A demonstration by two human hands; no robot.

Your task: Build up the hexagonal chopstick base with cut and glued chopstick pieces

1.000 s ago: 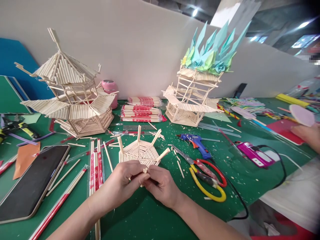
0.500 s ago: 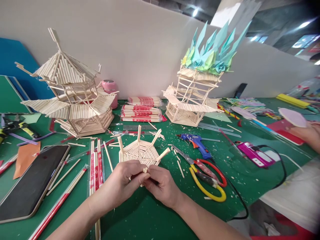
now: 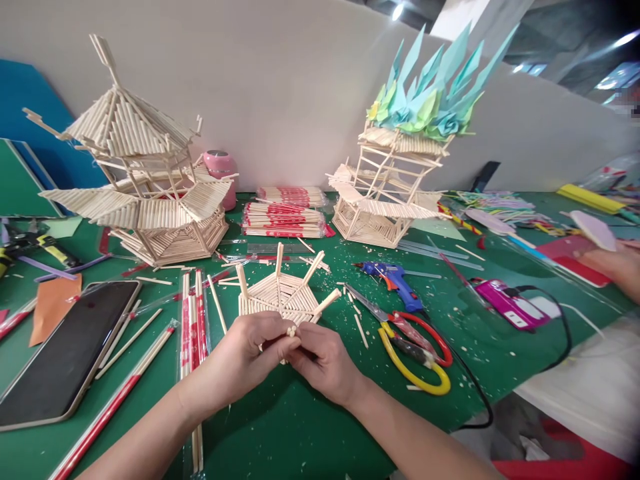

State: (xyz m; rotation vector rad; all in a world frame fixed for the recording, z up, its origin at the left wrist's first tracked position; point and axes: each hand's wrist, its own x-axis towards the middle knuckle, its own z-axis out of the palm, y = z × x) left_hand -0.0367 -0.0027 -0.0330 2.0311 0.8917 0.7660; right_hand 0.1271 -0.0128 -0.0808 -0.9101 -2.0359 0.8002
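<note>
My left hand (image 3: 245,357) and my right hand (image 3: 323,363) meet over the green mat, fingers closed. Together they pinch a small bundle of short wooden sticks (image 3: 291,331), whose cut ends show between my fingertips. Just beyond my hands lies a flat hexagonal stick base (image 3: 280,297) with several posts pointing up. Wrapped chopsticks (image 3: 193,320) lie left of my left hand. Yellow and red handled scissors (image 3: 410,350) lie right of my right hand.
A stick pagoda (image 3: 140,187) stands at back left, a second one with green paper cranes (image 3: 395,180) at back right. A blue glue gun (image 3: 393,280), chopstick packs (image 3: 283,220), a phone (image 3: 65,353) and a pink device (image 3: 507,303) lie about. Another person's hand (image 3: 613,263) holds a pink disc at right.
The view has tilted slightly, so everything sits a little higher in the picture. My hands keep the same pinch on the sticks. The other person's hand shifted a little.
</note>
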